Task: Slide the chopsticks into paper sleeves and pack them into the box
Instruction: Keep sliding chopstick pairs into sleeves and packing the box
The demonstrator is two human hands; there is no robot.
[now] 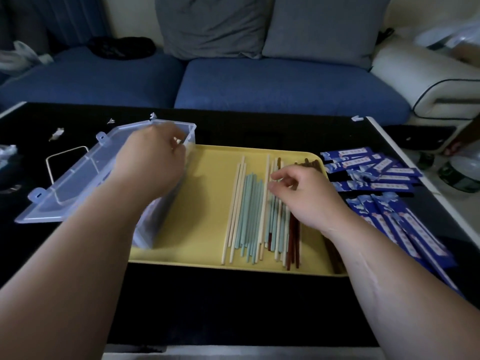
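A yellow tray [202,178] in the middle of the black table holds several loose chopsticks [246,211]: pale wood, light teal and dark red-brown. My right hand [304,193] lies over the right part of the pile, its fingertips touching the chopsticks with fingers curled. A clear plastic box [158,222] with its lid [75,178] swung open to the left stands at the tray's left edge. My left hand [150,159] is over the box with fingers bent at its far rim; whether it holds anything is hidden. Blue paper sleeves [384,193] lie spread to the right of the tray.
Small white scraps [55,133] lie on the table's far left. A blue sofa [259,84] with grey cushions stands behind the table. Bottles [459,175] sit on the floor at the right, past the table's white edge [405,157].
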